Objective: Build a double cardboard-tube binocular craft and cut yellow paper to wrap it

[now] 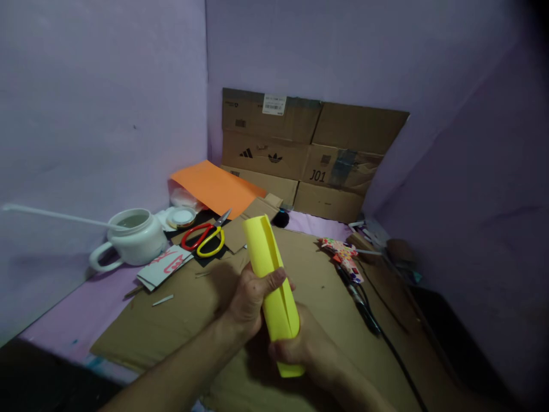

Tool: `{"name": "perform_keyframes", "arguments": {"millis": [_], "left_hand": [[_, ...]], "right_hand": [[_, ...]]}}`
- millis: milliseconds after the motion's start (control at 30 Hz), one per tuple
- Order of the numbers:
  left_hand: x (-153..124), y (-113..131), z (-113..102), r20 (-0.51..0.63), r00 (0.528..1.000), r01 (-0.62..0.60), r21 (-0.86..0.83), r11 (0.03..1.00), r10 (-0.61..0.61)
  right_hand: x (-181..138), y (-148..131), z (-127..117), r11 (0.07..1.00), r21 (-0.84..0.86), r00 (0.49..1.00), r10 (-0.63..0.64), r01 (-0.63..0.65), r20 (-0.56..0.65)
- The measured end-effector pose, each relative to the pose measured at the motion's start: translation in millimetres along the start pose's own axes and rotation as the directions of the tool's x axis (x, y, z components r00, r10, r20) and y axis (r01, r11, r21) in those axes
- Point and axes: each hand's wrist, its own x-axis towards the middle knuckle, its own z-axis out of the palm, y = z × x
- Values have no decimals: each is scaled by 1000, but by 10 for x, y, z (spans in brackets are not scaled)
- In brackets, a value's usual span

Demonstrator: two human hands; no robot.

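A rolled sheet of yellow foam or paper [261,246] is held upright but tilted, in front of me over the cardboard. My left hand [253,294] wraps around its middle, thumb across the seam where the sheet's edge overlaps. Lower down, my right hand [302,343] is closed round the roll near its bottom end, with its thumb in front. The fingers behind the roll are mostly hidden. Whether the sheet is paper or foam I cannot tell.
Left: a white mug [137,246] with a stick in it, red-and-yellow scissors [210,236], grey card pieces [165,268], an orange sheet [214,186]. Right: a patterned glue gun [343,252] with its black cord. Cardboard [180,326] covers the table; a cardboard panel [274,137] leans behind.
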Motion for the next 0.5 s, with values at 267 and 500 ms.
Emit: {"name": "perform_keyframes", "arguments": {"millis": [267,500], "left_hand": [[147,1,28,25,1000,-7,1,1000,6],[329,-42,136,26,999,42,26,999,-43]], "right_hand": [[57,33,-62,998,58,999,-33,34,-26],[103,87,-192,993,-19,973,-116,114,-197]]}}
